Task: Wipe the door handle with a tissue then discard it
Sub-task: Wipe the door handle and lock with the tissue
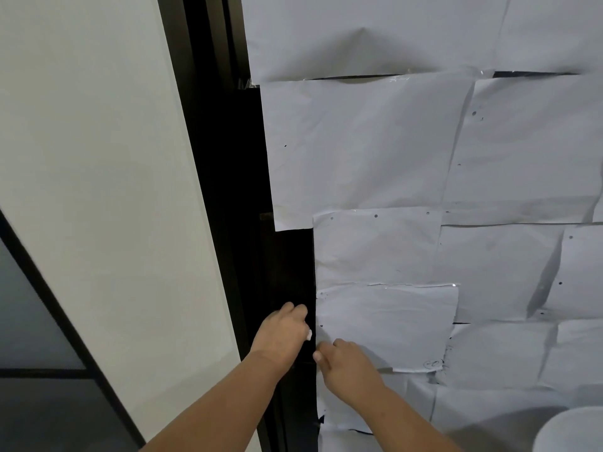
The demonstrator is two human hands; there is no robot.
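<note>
One small white tissue (pixel 308 335) pinched in the curled left hand (pixel 282 332) against the black door edge (pixel 290 272), right hand (pixel 346 362) just right, fingers curled, grasp unclear

The dark door strip (pixel 290 265) is running down the centre of the frame, and it is leaving only a narrow bare band between the white wall (pixel 98 190) at left and the paper sheets (pixel 375 151) covering the right. The left hand (pixel 282 334) is filling the lower part of that band, with a scrap of tissue (pixel 308 335) showing at its edge. The right hand (pixel 346 363) is sitting just beside it on the paper's edge, closing off the lower centre. Above both hands the strip is lying open. A loose sheet (pixel 388 324) is curling off the surface at lower right. A pale rounded object (pixel 571 432) is crowding the bottom right corner.
</note>
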